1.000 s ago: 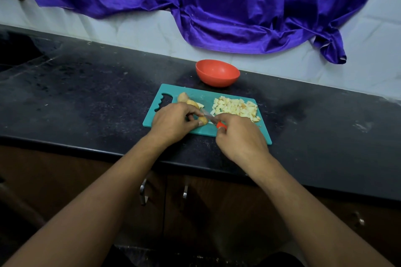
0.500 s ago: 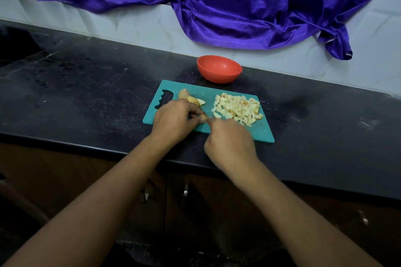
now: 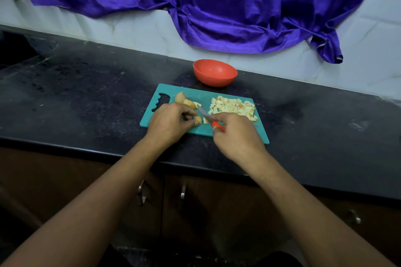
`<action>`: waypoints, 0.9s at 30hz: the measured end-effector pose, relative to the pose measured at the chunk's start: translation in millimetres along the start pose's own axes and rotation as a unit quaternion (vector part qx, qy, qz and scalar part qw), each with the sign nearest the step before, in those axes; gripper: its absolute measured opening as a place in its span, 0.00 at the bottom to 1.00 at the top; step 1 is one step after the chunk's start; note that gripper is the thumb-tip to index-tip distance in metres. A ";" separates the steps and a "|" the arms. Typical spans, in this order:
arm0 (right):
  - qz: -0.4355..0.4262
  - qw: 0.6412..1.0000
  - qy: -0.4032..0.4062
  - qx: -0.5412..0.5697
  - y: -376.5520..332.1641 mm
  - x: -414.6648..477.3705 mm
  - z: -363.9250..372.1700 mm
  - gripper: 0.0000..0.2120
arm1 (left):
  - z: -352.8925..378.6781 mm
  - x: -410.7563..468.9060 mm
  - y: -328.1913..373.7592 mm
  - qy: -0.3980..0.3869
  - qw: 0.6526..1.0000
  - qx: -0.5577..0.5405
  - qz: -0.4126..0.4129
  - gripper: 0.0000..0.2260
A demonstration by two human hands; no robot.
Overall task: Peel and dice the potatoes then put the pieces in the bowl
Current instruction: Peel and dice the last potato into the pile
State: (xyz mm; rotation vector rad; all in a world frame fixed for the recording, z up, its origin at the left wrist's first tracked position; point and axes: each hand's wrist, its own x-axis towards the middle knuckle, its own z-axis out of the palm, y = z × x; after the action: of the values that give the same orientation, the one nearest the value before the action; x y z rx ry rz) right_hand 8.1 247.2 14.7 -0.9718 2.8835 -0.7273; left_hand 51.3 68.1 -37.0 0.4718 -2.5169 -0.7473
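Observation:
A teal cutting board point(image 3: 238, 134) lies near the counter's front edge. On its right half sits a pile of diced potato point(image 3: 233, 107). Larger potato chunks point(image 3: 183, 100) lie at the board's upper left. My left hand point(image 3: 169, 123) pinches a small potato piece point(image 3: 198, 119) against the board. My right hand point(image 3: 236, 136) grips a small knife point(image 3: 205, 115) by its red handle, the blade pointing up-left beside that piece. An orange bowl point(image 3: 214, 72) stands just behind the board; nothing shows inside it.
The black counter point(image 3: 86, 97) runs left and right of the board. A purple cloth point(image 3: 217, 6) hangs on the tiled wall behind. Cabinet doors with metal handles point(image 3: 183, 192) sit below the counter edge.
My right hand has shifted right and turned, so the knife's blade and red handle show again. The left hand stays on the small potato piece.

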 end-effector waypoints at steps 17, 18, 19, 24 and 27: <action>-0.018 0.996 -0.016 -0.084 -16.1 -3.1 10.4 0.19 | -0.8 -1.6 2.0 0.011 1.000 0.012 0.008 0.06; -0.023 0.995 -0.009 -0.093 -15.8 -4.9 13.6 0.20 | -0.5 -1.8 1.9 0.013 1.000 0.014 0.009 0.06; -0.032 0.994 0.001 -0.106 -15.0 -6.7 17.0 0.21 | 0.0 -1.7 2.0 0.013 1.000 0.016 0.009 0.05; -0.063 0.984 0.008 -0.167 -4.5 -16.5 33.2 0.26 | 0.8 -1.4 2.2 0.010 1.000 0.025 0.009 0.05; -0.068 0.994 0.008 -0.091 10.9 -10.8 30.6 0.23 | -0.2 -1.9 2.9 0.011 0.999 0.029 0.010 0.07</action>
State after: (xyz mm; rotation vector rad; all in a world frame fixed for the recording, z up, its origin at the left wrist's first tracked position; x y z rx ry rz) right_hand 15.4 248.1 -18.7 -1.1962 2.9620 -0.4853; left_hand 52.4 71.2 -35.8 0.4727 -2.5243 -0.6592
